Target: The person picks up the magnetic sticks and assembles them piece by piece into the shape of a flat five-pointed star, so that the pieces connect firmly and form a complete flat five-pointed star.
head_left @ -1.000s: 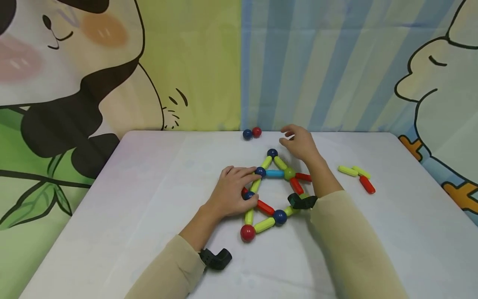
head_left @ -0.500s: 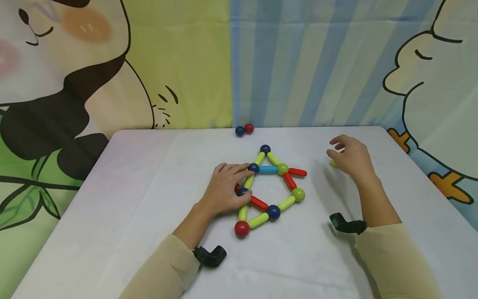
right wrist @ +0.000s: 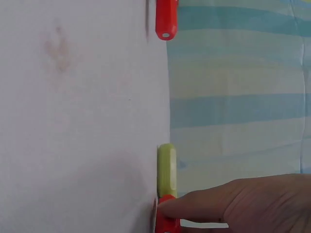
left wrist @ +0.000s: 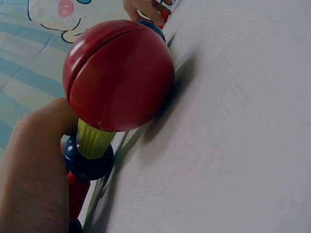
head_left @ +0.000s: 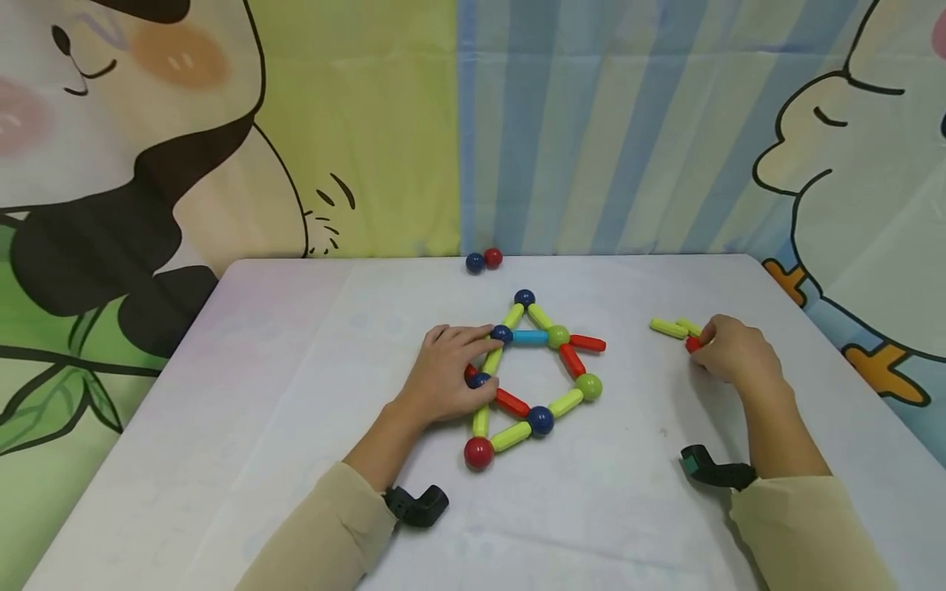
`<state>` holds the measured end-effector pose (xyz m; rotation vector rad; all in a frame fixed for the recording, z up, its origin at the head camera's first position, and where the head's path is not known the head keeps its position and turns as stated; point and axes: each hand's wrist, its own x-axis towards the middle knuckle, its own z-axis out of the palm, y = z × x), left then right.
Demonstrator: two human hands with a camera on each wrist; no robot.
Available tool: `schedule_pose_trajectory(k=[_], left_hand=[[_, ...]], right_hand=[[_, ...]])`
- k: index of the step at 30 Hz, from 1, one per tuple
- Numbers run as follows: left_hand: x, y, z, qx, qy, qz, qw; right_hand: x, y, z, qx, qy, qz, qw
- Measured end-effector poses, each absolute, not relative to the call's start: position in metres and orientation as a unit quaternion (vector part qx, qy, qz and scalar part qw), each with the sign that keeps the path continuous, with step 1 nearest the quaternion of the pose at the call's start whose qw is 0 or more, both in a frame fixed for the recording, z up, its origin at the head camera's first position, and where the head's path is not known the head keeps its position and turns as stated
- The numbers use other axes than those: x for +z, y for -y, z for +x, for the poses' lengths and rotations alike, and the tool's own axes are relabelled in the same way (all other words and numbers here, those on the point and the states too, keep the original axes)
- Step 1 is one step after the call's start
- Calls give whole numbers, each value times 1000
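Note:
A flat figure of magnetic rods and balls (head_left: 543,373) lies mid-table, with a red ball (head_left: 478,452) at its near corner. My left hand (head_left: 458,369) rests on its left side, straight fingers pressing the blue balls (head_left: 502,333). The left wrist view shows that red ball (left wrist: 119,80) up close, on a yellow rod (left wrist: 92,138). My right hand (head_left: 720,351) is out to the right, fingers curled round a loose red rod (head_left: 692,345) that lies on the table. In the right wrist view a finger (right wrist: 218,204) pinches this red rod (right wrist: 167,221) beside a yellow rod (right wrist: 166,170).
Two loose yellow rods (head_left: 668,328) lie just beyond the right hand. A blue and a red ball (head_left: 483,260) sit together at the table's far edge (head_left: 591,256). A cartoon cloth backdrop hangs behind. The figure's red rod (head_left: 588,342) sticks out to the right.
My right hand has left the top of the figure, swung right to the loose rods and closed on the red one. The left hand has stayed on the figure.

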<state>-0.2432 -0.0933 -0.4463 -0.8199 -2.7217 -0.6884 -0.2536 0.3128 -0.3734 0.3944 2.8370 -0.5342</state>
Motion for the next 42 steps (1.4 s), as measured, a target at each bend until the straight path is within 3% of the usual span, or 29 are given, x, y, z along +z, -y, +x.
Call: schedule_pose_trajectory(k=[9, 22, 31, 42], left_hand=[[-447, 93, -242, -232, 927, -276, 106], [-447, 95, -242, -241, 923, -278, 111], [-447, 95, -242, -241, 923, -277, 111], [-447, 92, -243, -232, 926, -276, 112]], right_hand=[[-376, -304, -258, -302, -944, 72, 110], [-390, -297, -261, -458, -858, -70, 222], [-394, -285, -266, -433, -854, -103, 270], [-396, -274, -268, -443, -849, -90, 273]])
